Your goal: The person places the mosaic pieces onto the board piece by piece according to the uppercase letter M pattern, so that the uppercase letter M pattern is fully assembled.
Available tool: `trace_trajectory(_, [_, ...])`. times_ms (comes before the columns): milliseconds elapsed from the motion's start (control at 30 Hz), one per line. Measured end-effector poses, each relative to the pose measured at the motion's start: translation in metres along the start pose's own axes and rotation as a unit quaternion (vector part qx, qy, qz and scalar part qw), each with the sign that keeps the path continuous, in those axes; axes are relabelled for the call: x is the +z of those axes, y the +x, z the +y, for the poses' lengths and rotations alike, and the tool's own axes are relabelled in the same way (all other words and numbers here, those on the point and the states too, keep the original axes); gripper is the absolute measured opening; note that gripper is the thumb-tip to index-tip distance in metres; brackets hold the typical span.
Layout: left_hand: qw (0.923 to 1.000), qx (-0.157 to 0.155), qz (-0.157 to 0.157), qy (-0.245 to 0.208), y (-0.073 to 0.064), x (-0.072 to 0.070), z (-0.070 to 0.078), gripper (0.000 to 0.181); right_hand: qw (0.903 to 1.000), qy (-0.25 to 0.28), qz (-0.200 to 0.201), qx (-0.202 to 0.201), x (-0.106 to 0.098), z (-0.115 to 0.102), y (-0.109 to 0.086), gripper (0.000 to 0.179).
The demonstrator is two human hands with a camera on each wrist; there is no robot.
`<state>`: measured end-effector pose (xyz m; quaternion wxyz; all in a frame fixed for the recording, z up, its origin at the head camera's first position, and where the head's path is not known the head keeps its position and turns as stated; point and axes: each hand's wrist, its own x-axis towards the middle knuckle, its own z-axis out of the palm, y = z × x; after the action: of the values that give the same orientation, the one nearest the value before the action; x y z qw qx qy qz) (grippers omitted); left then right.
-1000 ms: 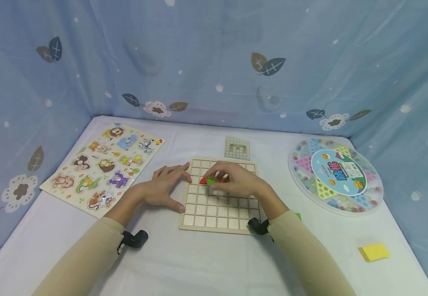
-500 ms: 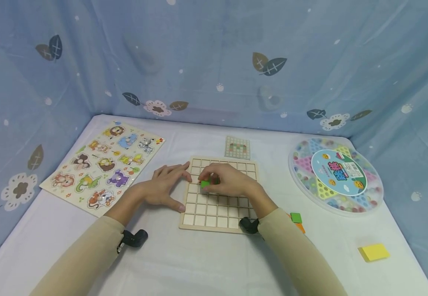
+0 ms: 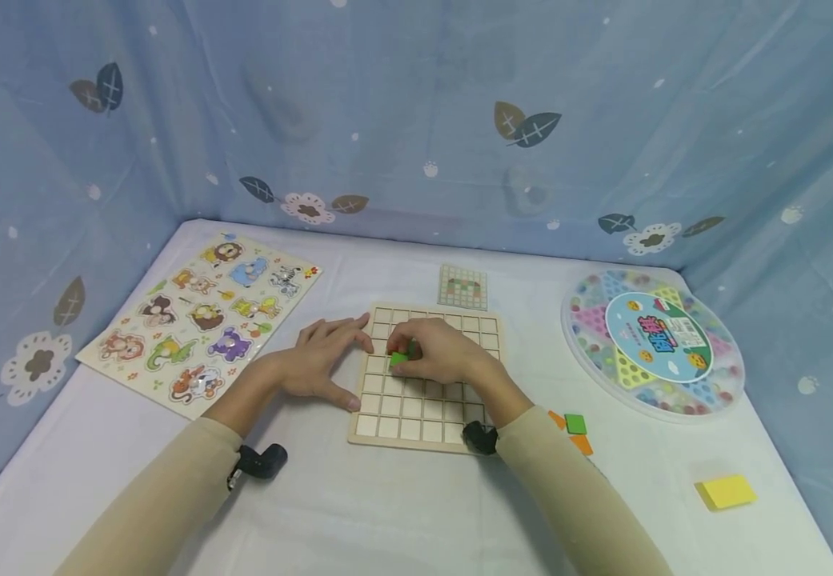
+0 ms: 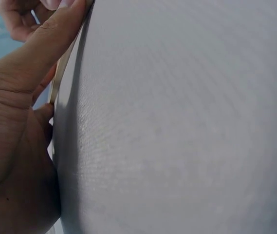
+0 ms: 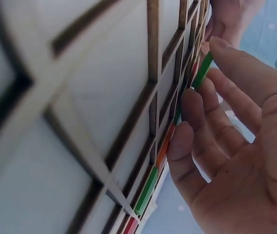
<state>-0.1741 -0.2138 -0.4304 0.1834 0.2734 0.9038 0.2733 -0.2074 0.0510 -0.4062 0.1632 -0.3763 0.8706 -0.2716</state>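
A wooden grid board (image 3: 387,430) lies mid-table. Over its left part my right hand (image 3: 439,354) pinches a green square tile (image 3: 398,359) between thumb and fingers. Seen from the right wrist, that green tile (image 5: 204,69) is tilted at the grid, with the thumb on its upper edge. Beyond the fingers an orange tile (image 5: 165,145), another green tile (image 5: 147,190) and a red tile (image 5: 129,225) sit in the board. My left hand (image 3: 324,360) rests spread at the board's left edge, with its thumb (image 4: 55,34) touching the edge in the left wrist view.
A small pattern card (image 3: 462,286) lies behind the board. Left is an animal puzzle board (image 3: 196,340); right, a round marble game box (image 3: 652,344). A loose green tile (image 3: 575,424) and orange tile (image 3: 582,445) lie by the right sleeve. A yellow piece (image 3: 727,491) is farther right.
My right hand has shifted slightly left with the green tile, lowering it toward the grid. The loose tiles beside the right forearm have come into view. The left hand has stayed put.
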Motion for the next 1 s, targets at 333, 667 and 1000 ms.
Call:
trace_trajectory(333, [1.0,0.0,0.004,0.005,-0.0007,0.0009,0.0012,0.079,0.9999,-0.008,0.0,0.012,0.0036,-0.0061,0.0026,0.028])
trace_trajectory(667, [1.0,0.004,0.005,0.007,0.0016,0.0005,0.0008,0.08,1.0,-0.001,-0.002,0.002,0.0025,-0.0023,0.0021,0.023])
trace_trajectory(1000, [1.0,0.001,0.007,0.0,0.0014,0.001,0.001,0.08,0.9998,-0.012,-0.003,0.012,0.0022,-0.0058,0.0,0.021])
